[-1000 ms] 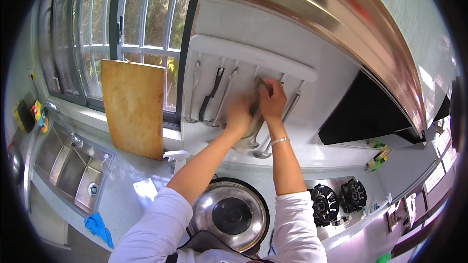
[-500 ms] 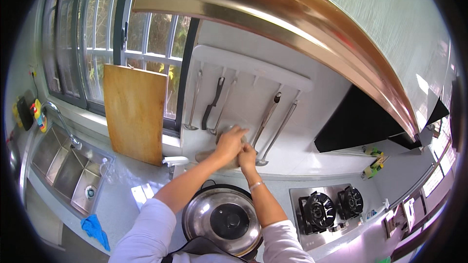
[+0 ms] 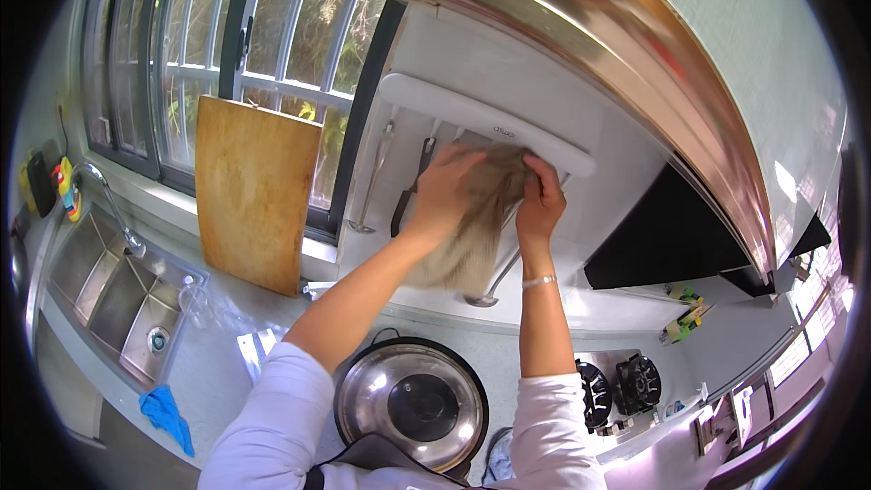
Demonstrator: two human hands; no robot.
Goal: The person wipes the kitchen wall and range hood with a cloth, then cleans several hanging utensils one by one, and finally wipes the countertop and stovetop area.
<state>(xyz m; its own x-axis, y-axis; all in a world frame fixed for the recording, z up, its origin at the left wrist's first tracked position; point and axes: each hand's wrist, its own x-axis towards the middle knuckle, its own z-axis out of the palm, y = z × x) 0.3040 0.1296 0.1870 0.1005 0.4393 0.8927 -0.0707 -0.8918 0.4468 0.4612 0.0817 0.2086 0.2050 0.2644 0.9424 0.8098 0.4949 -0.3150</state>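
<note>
A greyish-brown cloth [image 3: 472,240] hangs in front of the white hook rail [image 3: 445,109] on the wall, its lower part smeared by motion. My left hand [image 3: 443,191], also a little blurred, grips the cloth's upper left side. At its upper right corner, my right hand [image 3: 542,204] pinches the fabric between thumb and fingers. A long ladle [image 3: 481,299] shows below and beside the cloth, which covers much of the other hanging tools. Left of my left hand hang another ladle [image 3: 372,191] and a black-handled tool [image 3: 426,152].
Below my forearms stands a lidded pan [image 3: 422,404] on the counter. A wooden cutting board [image 3: 254,200] leans by the window. Farther left are a steel sink [image 3: 118,308] and a blue cloth [image 3: 166,417]. A gas stove [image 3: 626,390] lies right; the copper-coloured hood [image 3: 581,27] overhangs.
Both hands have risen from low on the wall toward the hook rail, bringing the cloth up. The right hand has moved apart from the left, and the cloth now hangs spread out. The view has shifted.
</note>
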